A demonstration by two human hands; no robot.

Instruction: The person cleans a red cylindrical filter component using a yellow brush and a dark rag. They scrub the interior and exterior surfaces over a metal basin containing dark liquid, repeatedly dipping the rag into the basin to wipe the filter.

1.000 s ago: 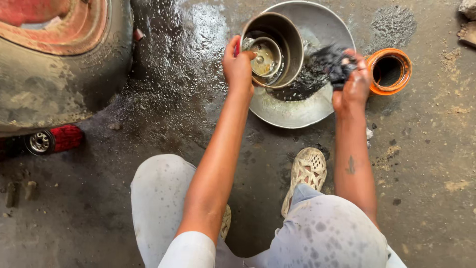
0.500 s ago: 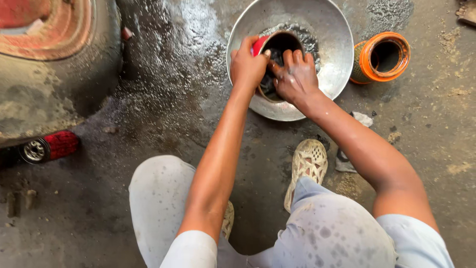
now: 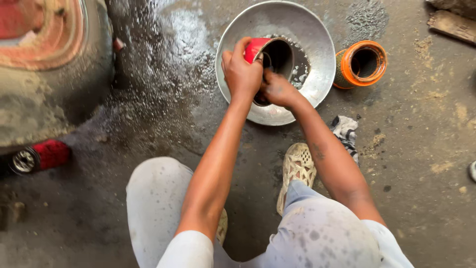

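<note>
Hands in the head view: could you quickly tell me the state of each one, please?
Left hand: closed around the red canister, held over the metal basin.
Right hand: at the canister's open mouth; grip cannot be told.

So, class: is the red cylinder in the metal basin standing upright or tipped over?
Tipped. The red cylinder lies on its side over the metal basin, dark open end facing sideways, the left hand gripping its wall and the right hand at its mouth.

Wet, stained concrete floor (image 3: 163,94). On it: metal basin (image 3: 317,64), orange filter (image 3: 361,64) just beside, rag (image 3: 345,130) near the shoe (image 3: 296,168). Tyre (image 3: 54,74) far left.
</note>
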